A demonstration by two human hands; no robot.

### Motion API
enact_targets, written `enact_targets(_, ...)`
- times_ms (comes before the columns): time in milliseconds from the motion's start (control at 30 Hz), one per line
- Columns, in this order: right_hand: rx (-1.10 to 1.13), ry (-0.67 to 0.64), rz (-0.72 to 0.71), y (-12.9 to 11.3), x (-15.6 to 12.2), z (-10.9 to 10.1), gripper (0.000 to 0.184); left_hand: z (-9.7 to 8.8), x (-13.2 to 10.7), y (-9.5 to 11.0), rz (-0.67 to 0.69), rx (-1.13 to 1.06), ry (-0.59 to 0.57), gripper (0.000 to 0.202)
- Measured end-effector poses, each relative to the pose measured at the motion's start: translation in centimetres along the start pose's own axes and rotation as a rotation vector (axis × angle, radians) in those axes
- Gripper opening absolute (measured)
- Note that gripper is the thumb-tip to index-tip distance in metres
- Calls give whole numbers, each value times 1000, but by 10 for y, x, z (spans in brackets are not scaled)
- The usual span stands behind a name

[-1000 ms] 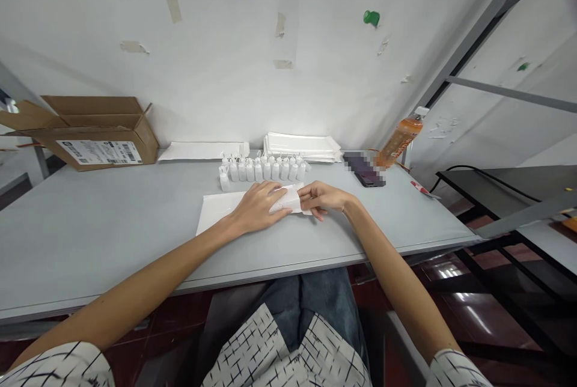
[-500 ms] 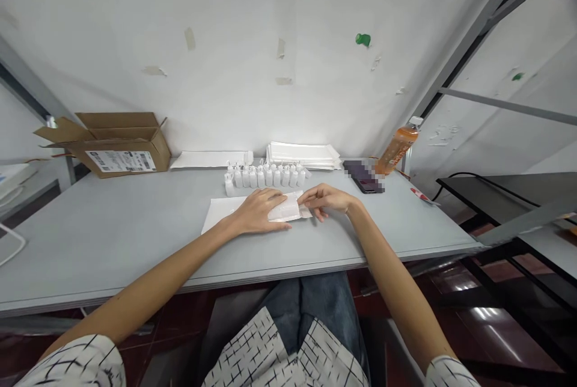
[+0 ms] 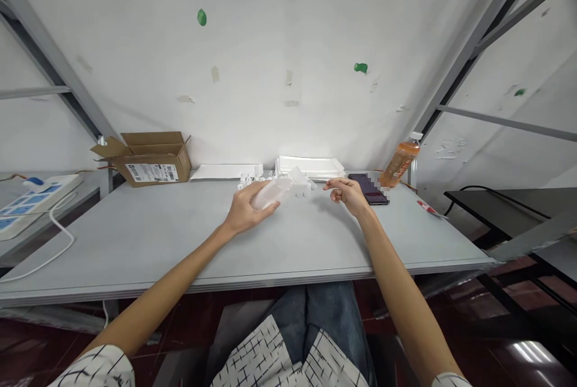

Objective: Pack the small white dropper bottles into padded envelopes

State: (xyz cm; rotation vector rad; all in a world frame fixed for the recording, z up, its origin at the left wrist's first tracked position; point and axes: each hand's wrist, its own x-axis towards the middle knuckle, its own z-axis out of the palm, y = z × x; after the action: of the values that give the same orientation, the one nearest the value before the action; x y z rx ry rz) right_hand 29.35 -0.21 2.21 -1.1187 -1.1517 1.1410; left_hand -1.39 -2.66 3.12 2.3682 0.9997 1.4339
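Note:
My left hand point(image 3: 247, 207) is wrapped round a soft white packet point(image 3: 267, 193), lifted off the table and tilted up to the right. The packet is slightly see-through, and a loose flap sticks out at its far end; its contents cannot be made out. To its right, my right hand point(image 3: 346, 192) hovers apart from it, forefinger stretched out and the other fingers loosely bent, with nothing visible in them. Behind the packet stand small white bottles point(image 3: 306, 191) in a row, mostly hidden by it and by my left hand.
A stack of white flat sheets point(image 3: 311, 166) lies against the wall, with another white sheet point(image 3: 225, 171) left of it. An opened cardboard box point(image 3: 153, 161) stands at the back left. A phone point(image 3: 367, 188) and an orange drink bottle point(image 3: 400, 161) are at the right. A power strip point(image 3: 36, 204) lies far left.
The white packet was flat on the table under my left hand, my right fingers at its end. Now my left hand has raised it, and my right hand has let go. The view has shifted left.

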Motion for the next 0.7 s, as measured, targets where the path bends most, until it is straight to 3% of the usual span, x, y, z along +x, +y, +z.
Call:
enact_targets(233, -71, -42, 7, -2, -3, 4, 37, -21, 10, -8, -208, -269, 226, 39)
enact_targets(400, -85, -54, 7, 1, -3, 3, 37, -20, -17, -30, -224, -251, 194, 58)
enact_targets(467, -91, -58, 5, 3, -2, 2, 36, -21, -29, -38, -306, -259, 203, 55)
enact_targets(533, -101, -63, 3, 4, -1, 2, 35, -28, -33, -46, -434, -312, 292, 46)
enact_targets(600, -114, -68, 1, 5, -1, 3, 35, -41, -25, -57, -511, -343, 395, 41)
enact_targets(700, -130, -88, -1, 5, -1, 4, 34, -71, 9, -80, -449, -189, 448, 39)
